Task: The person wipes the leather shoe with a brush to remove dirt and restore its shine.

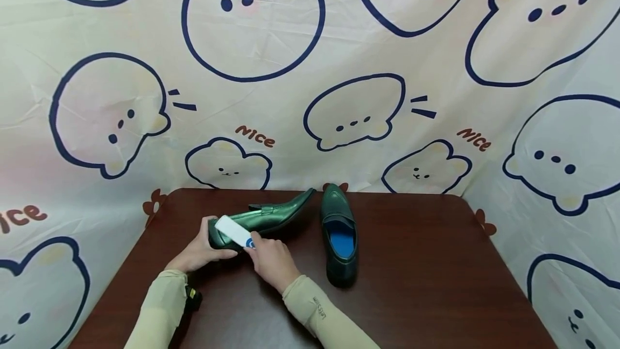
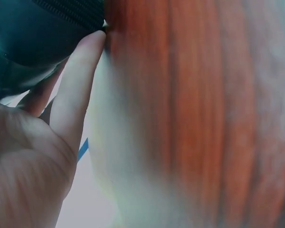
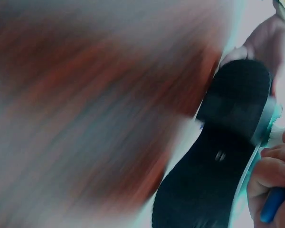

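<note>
A shiny dark green loafer (image 1: 276, 217) lies tipped on its side, its toe pointing to the back right. My left hand (image 1: 203, 248) grips it round the heel, thumb on the near side. My right hand (image 1: 275, 260) holds a white and blue brush (image 1: 232, 230) slanted over the heel's side. In the right wrist view, white bristles (image 3: 277, 136) meet the shoe's side, and the black sole (image 3: 218, 156) faces the camera. The left wrist view shows part of the dark heel (image 2: 42, 33) against my fingers. To the right, the matching loafer (image 1: 339, 233) stands upright, blue insole showing.
Both shoes are on a dark brown wooden table (image 1: 426, 263). A pale cloth (image 1: 281, 101) with cartoon outlines hangs behind and along the sides, close to the table's back edge. Under my left wrist sits a small black device (image 1: 193, 299).
</note>
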Demonstrator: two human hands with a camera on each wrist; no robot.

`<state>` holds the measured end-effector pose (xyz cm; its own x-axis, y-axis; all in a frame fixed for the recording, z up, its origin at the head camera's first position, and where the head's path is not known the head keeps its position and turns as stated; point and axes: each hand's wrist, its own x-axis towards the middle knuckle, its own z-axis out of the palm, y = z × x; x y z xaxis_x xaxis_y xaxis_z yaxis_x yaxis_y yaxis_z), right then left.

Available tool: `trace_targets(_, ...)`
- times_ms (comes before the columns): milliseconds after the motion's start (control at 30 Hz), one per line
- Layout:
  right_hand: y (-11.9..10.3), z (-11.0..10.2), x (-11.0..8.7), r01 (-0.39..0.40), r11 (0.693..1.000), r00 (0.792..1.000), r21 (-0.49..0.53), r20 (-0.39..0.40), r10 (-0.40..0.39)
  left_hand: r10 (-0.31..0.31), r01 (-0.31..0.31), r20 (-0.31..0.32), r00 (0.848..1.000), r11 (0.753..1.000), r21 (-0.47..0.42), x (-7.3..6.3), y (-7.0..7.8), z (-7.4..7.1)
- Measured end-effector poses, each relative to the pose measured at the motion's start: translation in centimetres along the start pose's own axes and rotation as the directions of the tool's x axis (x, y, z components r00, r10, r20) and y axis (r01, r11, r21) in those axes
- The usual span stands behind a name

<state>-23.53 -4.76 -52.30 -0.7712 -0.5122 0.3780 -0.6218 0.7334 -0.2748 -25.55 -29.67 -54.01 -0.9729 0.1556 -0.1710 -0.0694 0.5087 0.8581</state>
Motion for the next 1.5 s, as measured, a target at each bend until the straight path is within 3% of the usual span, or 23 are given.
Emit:
trace_targets(233, 3.1, -1.5, -0.5, -0.125, 0.992, 0.989, 0.037, -0.07, 0.127, -0.034, 0.035, 0.012, 0.999, 0.999, -0.022, -0.1, -0.2, -0.1)
trace_targets(433, 1.9, -2.0, -0.3, -0.128, 0.99, 0.991, 0.051, -0.04, 0.13, -0.022, 0.022, 0.013, 1.0, 1.0, -0.022, 0.0, -0.2, -0.1)
trace_targets(600, -0.7, -1.3, 0.1, -0.029, 1.0, 0.999, -0.012, -0.013, 0.029, 0.004, -0.004, 0.001, 1.0, 1.0, -0.01, 0.2, -0.1, -0.1)
trace_targets(700, -2.0, -0.7, 0.4, 0.034, 0.998, 0.999, -0.045, -0.003, -0.034, 0.072, -0.072, -0.008, 0.997, 0.997, 0.006, 0.2, -0.2, 0.0)
trace_targets(867, -2.3, 0.1, 0.6, 0.054, 0.994, 0.998, -0.09, -0.015, -0.056, 0.166, -0.165, -0.014, 0.986, 0.985, 0.051, 0.1, -0.3, 0.2)
trace_targets(1167, 0.5, 0.0, 1.1, 0.018, 0.999, 0.999, -0.038, -0.045, -0.02, 0.019, -0.019, -0.015, 1.0, 0.999, 0.029, 0.2, 0.3, -0.1)
trace_targets(1367, 3.9, -1.5, 0.5, -0.136, 0.991, 0.988, -0.001, -0.069, 0.136, -0.016, 0.016, 0.02, 1.0, 1.0, -0.014, 0.2, 0.1, 0.0)
trace_targets(1500, 4.7, -1.9, 0.0, -0.126, 0.992, 0.99, 0.026, -0.057, 0.127, -0.025, 0.025, 0.024, 0.999, 1.0, -0.014, 0.2, 0.1, 0.2)
